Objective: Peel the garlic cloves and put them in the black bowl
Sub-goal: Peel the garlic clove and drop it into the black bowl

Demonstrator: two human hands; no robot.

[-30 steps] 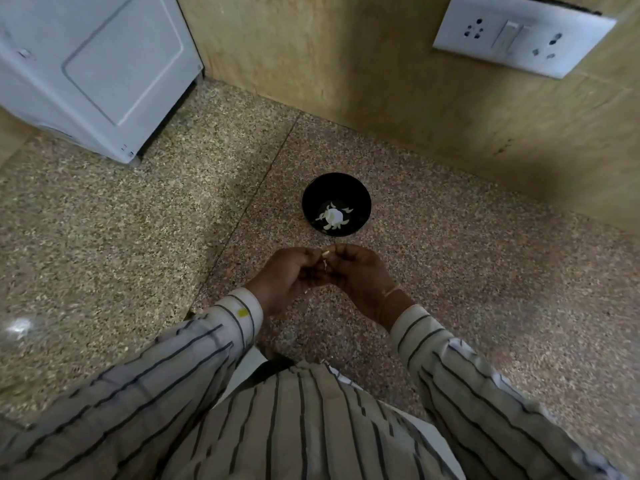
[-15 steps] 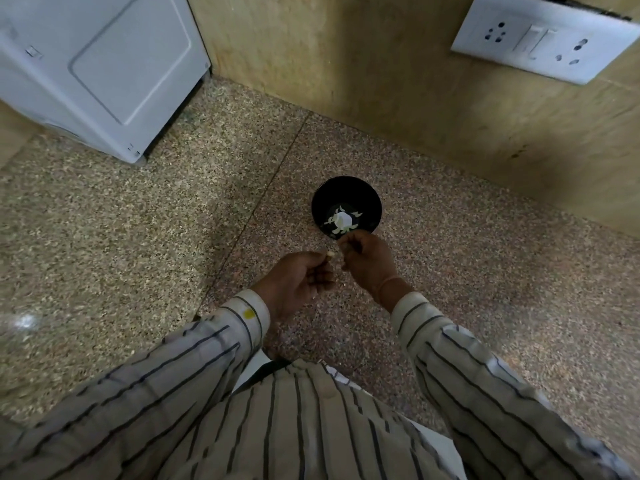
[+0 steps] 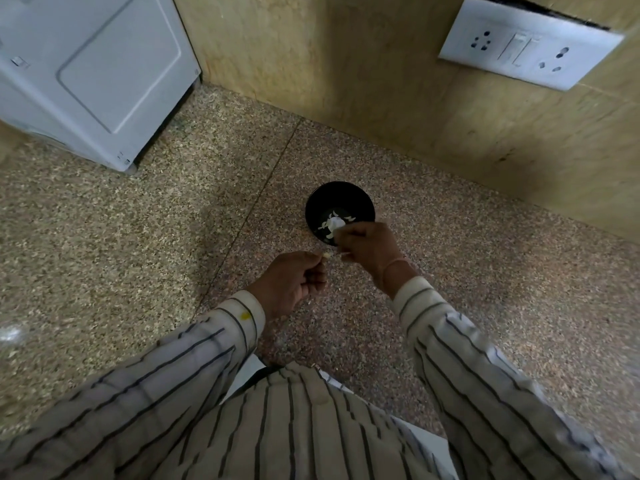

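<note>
The black bowl (image 3: 341,199) stands on the speckled stone counter (image 3: 138,254) near the wall, with pale garlic pieces (image 3: 333,224) lying in its bottom. My right hand (image 3: 372,249) hovers over the bowl's near rim, fingertips pinched on a small white garlic piece; whether it is peel or clove I cannot tell. My left hand (image 3: 291,282) is a little nearer and to the left, curled, with a small garlic clove (image 3: 327,255) held at its fingertips. The two hands are apart.
A white appliance (image 3: 97,71) sits at the back left corner. A white socket and switch panel (image 3: 526,46) is fixed on the beige wall (image 3: 346,64) behind the bowl. A seam (image 3: 256,202) runs across the counter left of the bowl.
The hands, joined a second ago, have separated. My right hand has travelled forward to the bowl's near rim, while my left hand stays back with the clove.
</note>
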